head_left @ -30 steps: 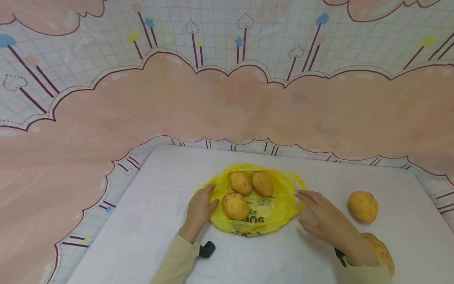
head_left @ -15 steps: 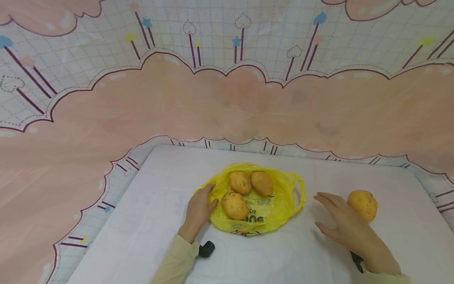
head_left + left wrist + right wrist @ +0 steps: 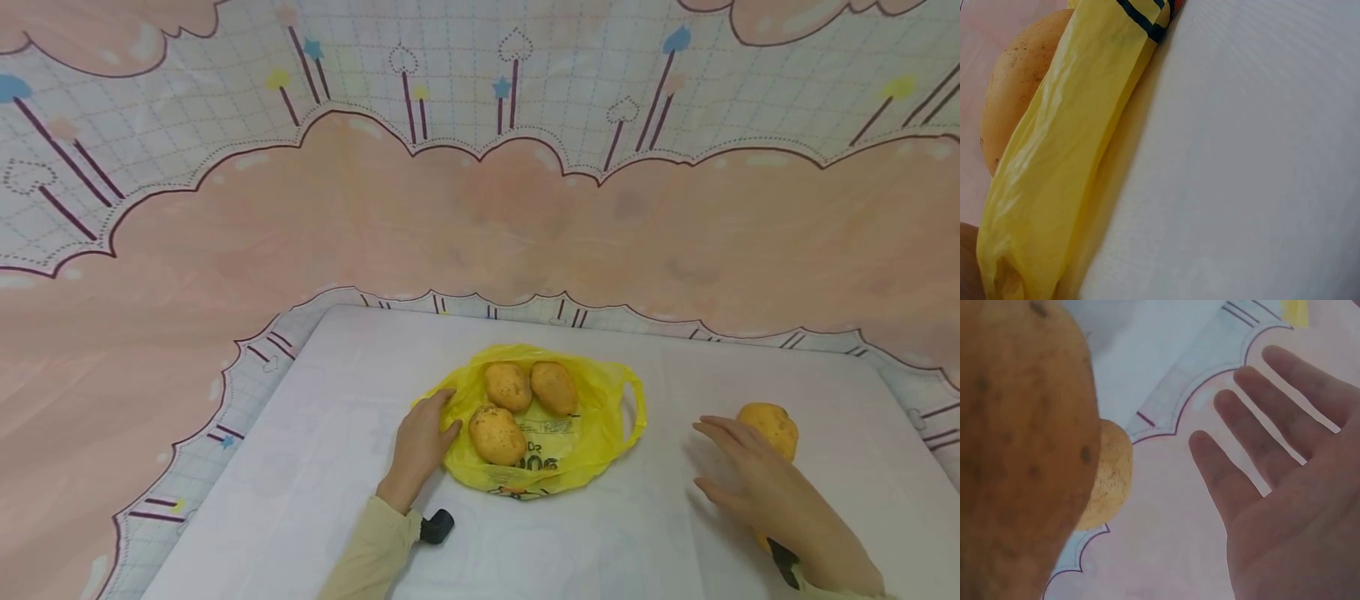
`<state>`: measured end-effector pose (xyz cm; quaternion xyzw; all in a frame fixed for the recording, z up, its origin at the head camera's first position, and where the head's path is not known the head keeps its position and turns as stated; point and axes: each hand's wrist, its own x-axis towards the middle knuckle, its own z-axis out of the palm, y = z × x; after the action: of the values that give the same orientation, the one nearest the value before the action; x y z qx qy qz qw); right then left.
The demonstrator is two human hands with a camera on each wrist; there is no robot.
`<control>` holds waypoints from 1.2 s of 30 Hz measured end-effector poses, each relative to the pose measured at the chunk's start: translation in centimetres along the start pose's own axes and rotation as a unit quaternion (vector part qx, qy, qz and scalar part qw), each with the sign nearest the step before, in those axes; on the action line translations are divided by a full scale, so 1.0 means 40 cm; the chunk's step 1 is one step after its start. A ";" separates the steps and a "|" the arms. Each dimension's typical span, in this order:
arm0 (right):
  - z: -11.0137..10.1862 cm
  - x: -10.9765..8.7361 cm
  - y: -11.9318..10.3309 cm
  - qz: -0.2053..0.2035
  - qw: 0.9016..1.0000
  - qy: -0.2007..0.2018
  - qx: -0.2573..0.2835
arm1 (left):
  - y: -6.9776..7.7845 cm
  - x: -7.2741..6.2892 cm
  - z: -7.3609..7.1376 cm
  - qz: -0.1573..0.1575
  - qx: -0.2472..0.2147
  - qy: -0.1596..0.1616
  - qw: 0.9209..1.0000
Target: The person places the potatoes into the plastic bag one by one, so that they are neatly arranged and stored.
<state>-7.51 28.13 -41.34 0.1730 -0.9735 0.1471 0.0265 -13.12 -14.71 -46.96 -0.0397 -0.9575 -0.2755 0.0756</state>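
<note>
A yellow plastic bag (image 3: pixel 600 450) lies with its mouth spread on the white table. Inside it are three potatoes: a front one (image 3: pixel 497 435), a back left one (image 3: pixel 507 386) and a back right one (image 3: pixel 554 387). My left hand (image 3: pixel 417 446) holds the bag's left rim, fingertips and thumb over its edge; its lower fingers are hidden. To the right, my right hand (image 3: pixel 772 492) hovers with fingers extended and nothing in it. Behind it sits one loose potato (image 3: pixel 772 427); another potato (image 3: pixel 1022 450) looms large in the right wrist view, mostly hidden under the hand in the head view.
A white-covered table (image 3: pixel 300 500) spreads around the bag. Behind it hangs a printed pink and white cloth (image 3: pixel 480 225). A loop handle (image 3: pixel 637 408) sticks out at the bag's right side. A black wrist device (image 3: pixel 437 527) sits at the left cuff.
My right hand has moved away from the bag's right handle, rightward and toward the near side, over the loose potatoes. The left hand and the bag have stayed in place.
</note>
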 end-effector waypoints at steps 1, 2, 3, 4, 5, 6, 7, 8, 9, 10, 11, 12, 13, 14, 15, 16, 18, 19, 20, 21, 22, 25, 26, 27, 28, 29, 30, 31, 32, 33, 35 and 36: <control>0.000 -0.001 0.000 0.003 1.000 -0.004 0.000 | -0.001 0.000 0.000 0.001 0.001 0.001 1.000; 0.000 -0.002 0.000 0.005 1.000 -0.007 0.001 | -0.001 0.000 0.000 0.000 0.002 0.001 1.000; 0.000 -0.002 -0.001 0.008 1.000 -0.010 0.001 | -0.001 0.000 0.000 -0.001 0.002 0.001 1.000; -0.001 -0.003 -0.001 0.012 1.000 -0.014 0.001 | -0.001 -0.001 0.000 -0.002 0.002 0.001 1.000; -0.001 -0.003 -0.001 0.016 1.000 -0.019 0.000 | -0.001 -0.001 -0.001 -0.002 0.002 0.000 1.000; -0.001 -0.004 -0.001 0.022 0.999 -0.024 0.000 | -0.001 -0.001 -0.001 -0.003 0.003 -0.001 1.000; -0.002 -0.005 -0.001 0.029 0.999 -0.029 -0.003 | -0.001 -0.002 -0.002 -0.004 0.004 -0.001 1.000; -0.003 -0.006 -0.001 0.034 0.999 -0.032 -0.004 | -0.001 -0.002 -0.003 -0.006 0.004 -0.002 1.000; -0.004 -0.007 0.001 0.038 0.999 -0.035 -0.006 | -0.001 -0.002 -0.004 -0.007 0.005 -0.003 1.000; -0.004 -0.009 0.001 0.042 0.998 -0.036 -0.006 | -0.001 -0.002 -0.004 -0.007 0.005 -0.005 1.000; -0.005 -0.011 0.003 0.044 0.998 -0.036 -0.005 | -0.001 -0.002 -0.005 -0.008 0.006 -0.006 1.000; -0.005 -0.014 0.004 0.046 0.998 -0.035 -0.004 | 0.000 -0.002 -0.006 -0.010 0.005 -0.008 1.000; -0.005 -0.016 0.006 0.043 0.999 -0.031 -0.003 | 0.000 -0.001 -0.007 -0.010 0.005 -0.008 1.000; -0.005 -0.019 0.009 0.040 0.999 -0.028 -0.001 | 0.000 -0.001 -0.007 -0.010 0.005 -0.009 1.000; -0.004 -0.022 0.011 0.038 0.999 -0.027 0.001 | 0.000 -0.001 -0.007 -0.010 0.005 -0.010 1.000; -0.004 -0.025 0.013 0.036 0.999 -0.023 0.003 | 0.001 -0.001 -0.007 -0.010 0.004 -0.010 1.000; -0.003 -0.031 0.018 0.037 0.999 -0.024 0.002 | 0.001 0.000 -0.007 -0.010 0.004 -0.008 1.000; -0.003 -0.034 0.020 0.039 0.999 -0.023 0.002 | 0.001 0.000 -0.007 -0.009 0.004 -0.008 1.000; -0.002 -0.037 0.022 0.043 0.999 -0.026 0.000 | 0.002 0.000 -0.006 -0.009 0.004 -0.008 1.000; -0.002 -0.039 0.024 0.048 0.998 -0.030 -0.001 | 0.003 0.000 -0.006 -0.009 0.003 -0.008 1.000; -0.002 -0.042 0.025 0.052 0.998 -0.031 -0.003 | 0.003 0.001 -0.006 -0.010 0.002 -0.009 1.000; -0.001 -0.048 0.029 0.059 0.998 -0.036 -0.006 | 0.004 0.002 -0.004 -0.009 0.004 -0.009 1.000; -0.001 -0.049 0.031 0.062 0.997 -0.040 -0.008 | 0.004 0.002 -0.003 -0.009 0.005 -0.009 1.000; -0.001 -0.050 0.033 0.065 0.997 -0.041 -0.007 | 0.004 0.002 -0.002 -0.009 0.006 -0.008 1.000; -0.001 -0.052 0.035 0.066 0.997 -0.042 -0.006 | 0.004 0.003 -0.001 -0.009 0.008 -0.008 1.000; 0.000 -0.054 0.037 0.068 0.997 -0.043 -0.005 | 0.004 0.003 0.000 -0.009 0.009 -0.007 1.000; 0.001 -0.056 0.040 0.069 0.997 -0.044 -0.004 | 0.003 0.003 0.000 -0.009 0.010 -0.007 1.000; 0.002 -0.058 0.042 0.072 0.996 -0.046 -0.002 | 0.002 0.004 0.001 -0.009 0.010 -0.006 1.000; 0.002 -0.061 0.045 0.072 0.996 -0.047 0.000 | 0.002 0.004 0.001 -0.008 0.010 -0.005 1.000; 0.003 -0.064 0.047 0.072 0.996 -0.046 0.001 | 0.001 0.004 0.002 -0.008 0.009 -0.004 1.000; 0.005 -0.067 0.052 0.076 0.996 -0.050 0.003 | -0.001 0.003 0.003 -0.006 0.008 -0.002 1.000; 0.006 -0.068 0.055 0.078 0.996 -0.053 0.003 | -0.001 0.003 0.003 -0.004 0.007 -0.001 1.000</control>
<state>-5.73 30.91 -42.47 0.1046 -0.9836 0.1420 -0.0370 -13.25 -14.69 -47.06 -0.0351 -0.9596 -0.2692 0.0739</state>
